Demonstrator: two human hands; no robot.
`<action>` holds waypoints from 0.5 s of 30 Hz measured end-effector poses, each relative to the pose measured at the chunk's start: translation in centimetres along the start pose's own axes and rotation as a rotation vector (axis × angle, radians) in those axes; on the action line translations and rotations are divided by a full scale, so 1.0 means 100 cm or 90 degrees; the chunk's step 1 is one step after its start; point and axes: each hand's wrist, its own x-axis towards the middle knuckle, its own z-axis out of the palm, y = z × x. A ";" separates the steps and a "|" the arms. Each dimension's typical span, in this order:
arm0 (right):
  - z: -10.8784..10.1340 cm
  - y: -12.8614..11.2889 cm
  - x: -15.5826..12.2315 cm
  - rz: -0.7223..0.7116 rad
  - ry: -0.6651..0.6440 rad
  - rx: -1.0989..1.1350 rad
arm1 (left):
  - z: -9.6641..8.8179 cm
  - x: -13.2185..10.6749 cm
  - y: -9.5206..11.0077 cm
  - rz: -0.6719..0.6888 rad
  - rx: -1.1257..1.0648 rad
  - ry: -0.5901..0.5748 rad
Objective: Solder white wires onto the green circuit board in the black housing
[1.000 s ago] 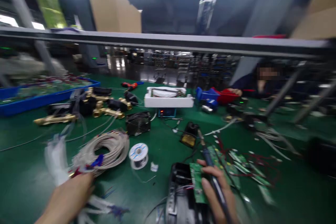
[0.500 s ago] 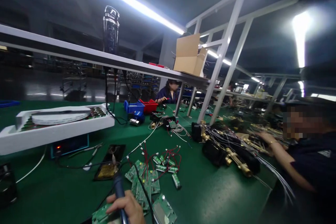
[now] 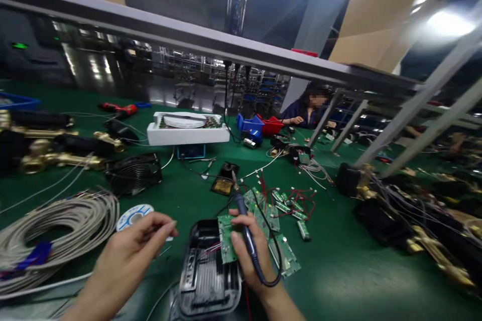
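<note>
My right hand [image 3: 258, 248] is closed around a soldering iron [image 3: 247, 235], its tip pointing up and away toward the sponge tray. The fingers of that hand also touch a green circuit board [image 3: 227, 248], which is tilted over the edge of an open black plastic housing [image 3: 207, 286]. Thin wires run from the board into the housing. To the left, my left hand [image 3: 131, 251] has thumb and fingertips pinched together; whatever is between them is too small to make out. Just behind it lies a solder spool [image 3: 135, 215].
Coiled grey cable [image 3: 64, 230] and a black fan [image 3: 133, 174] lie left. Beyond the iron are a sponge tray [image 3: 224, 179], loose circuit boards [image 3: 288, 258] and green batteries [image 3: 303, 229] with red wires. Brass valves [image 3: 440, 256] line the right; a co-worker [image 3: 307, 110] sits behind the shelf.
My view has swung left and down, bringing the housing, cable coil and my left hand into sight. My right hand still holds the soldering iron, with the circuit board against its fingers.
</note>
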 end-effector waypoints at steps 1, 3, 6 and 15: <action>0.000 0.001 0.000 0.002 -0.002 0.000 | 0.003 0.001 0.006 -0.033 -0.056 -0.023; 0.001 0.002 0.000 0.001 -0.004 0.000 | 0.010 0.007 0.018 -0.091 -0.167 -0.063; 0.001 0.003 -0.001 -0.001 0.001 -0.002 | 0.015 0.014 0.026 -0.117 -0.274 -0.077; 0.001 0.018 -0.005 0.012 -0.016 -0.040 | 0.012 0.018 0.026 -0.104 -0.295 -0.056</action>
